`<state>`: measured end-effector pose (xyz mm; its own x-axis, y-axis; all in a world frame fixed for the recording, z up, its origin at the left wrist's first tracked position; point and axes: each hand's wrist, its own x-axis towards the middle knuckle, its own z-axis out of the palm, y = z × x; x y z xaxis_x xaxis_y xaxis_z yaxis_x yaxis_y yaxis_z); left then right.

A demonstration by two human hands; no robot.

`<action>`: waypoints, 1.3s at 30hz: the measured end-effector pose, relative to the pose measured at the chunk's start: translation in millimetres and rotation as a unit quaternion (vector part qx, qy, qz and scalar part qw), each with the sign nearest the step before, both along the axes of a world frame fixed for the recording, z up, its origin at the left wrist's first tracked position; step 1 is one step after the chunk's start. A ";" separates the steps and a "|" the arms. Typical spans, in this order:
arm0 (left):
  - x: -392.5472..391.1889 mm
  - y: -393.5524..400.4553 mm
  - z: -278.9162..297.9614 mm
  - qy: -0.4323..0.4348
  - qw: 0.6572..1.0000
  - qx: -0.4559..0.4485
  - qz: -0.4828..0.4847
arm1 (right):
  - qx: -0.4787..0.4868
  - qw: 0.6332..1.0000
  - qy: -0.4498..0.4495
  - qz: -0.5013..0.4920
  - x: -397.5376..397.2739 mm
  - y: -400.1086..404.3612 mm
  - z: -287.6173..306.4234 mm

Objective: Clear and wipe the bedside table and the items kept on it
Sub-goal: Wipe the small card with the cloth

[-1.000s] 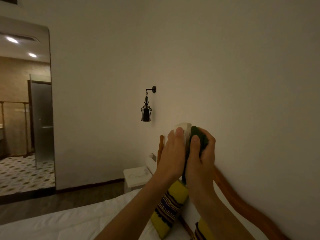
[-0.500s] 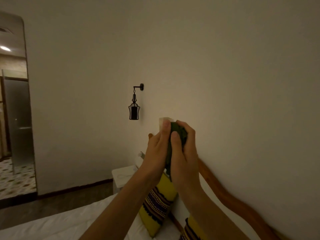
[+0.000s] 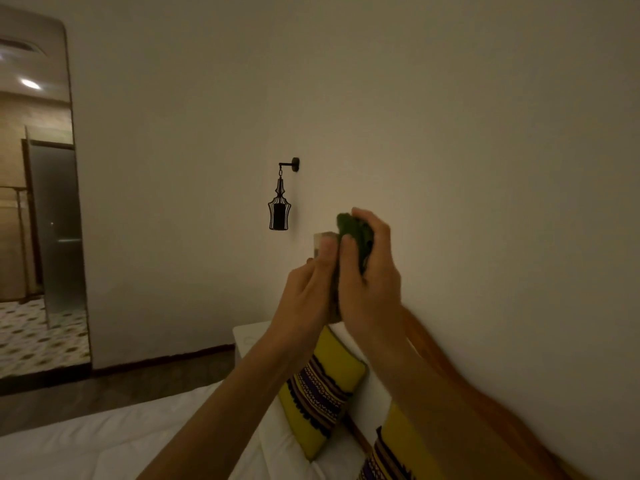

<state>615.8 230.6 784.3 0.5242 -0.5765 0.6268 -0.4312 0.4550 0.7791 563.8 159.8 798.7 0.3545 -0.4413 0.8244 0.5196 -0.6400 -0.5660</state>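
Right hand (image 3: 370,285) fingers curled tight round dark green cloth (image 3: 356,233) – cloth pressed against small pale object (image 3: 322,239). Left hand (image 3: 306,292) pinches that object, thumb on near face; can't tell what it is. Both raised in front of wall. Bedside table (image 3: 251,336) far below, just past yellow patterned pillow (image 3: 322,389) on white bed (image 3: 104,441). Black wall lamp (image 3: 280,209) left of hands.

Two bare, sleeveless forearms (image 3: 221,407).
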 end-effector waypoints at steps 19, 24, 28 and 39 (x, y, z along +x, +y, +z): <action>27.7 48.6 -3.1 -0.156 0.983 0.055 0.079 | -0.197 0.965 0.142 0.102 -13.7 -25.7 14.2; 33.4 47.9 -14.2 -0.085 0.994 0.015 0.072 | -0.186 0.967 0.120 0.125 -8.6 -24.7 10.6; 28.7 39.9 -10.1 0.067 0.996 -0.016 0.053 | 0.084 0.964 0.153 0.199 4.6 -24.5 0.9; 38.2 37.9 -15.0 0.121 0.987 -0.009 0.107 | 0.191 0.969 0.111 0.111 15.6 11.0 -69.6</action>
<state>653.9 268.6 769.3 0.7688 -0.4258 0.4771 -0.3207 0.3889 0.8637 579.4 170.8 729.1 0.6252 -0.5923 0.5082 0.4585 -0.2482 -0.8533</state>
